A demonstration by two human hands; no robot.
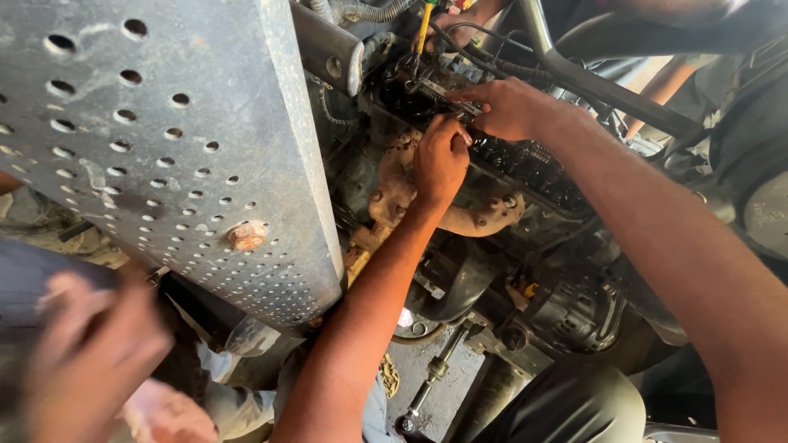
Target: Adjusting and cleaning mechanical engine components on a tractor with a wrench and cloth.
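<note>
My left hand (439, 160) reaches up from below with its fingers curled tight against the edge of the oily black engine top (525, 164). Whatever is inside its grip is hidden. My right hand (513, 107) comes in from the right and pinches a small bright metal piece (447, 92) lying on the engine top, its fingertips touching those of my left hand. Just below both hands sits a rusty brown cast housing (484, 209).
A grey perforated metal panel (164, 139) with a rusty bolt (245, 236) fills the left. Another person's hand (453, 20) holds a yellow-handled tool (424, 29) at the top. A blurred hand (90, 353) is at the lower left. Hoses, an alternator (574, 312) and a threaded rod (431, 373) lie below.
</note>
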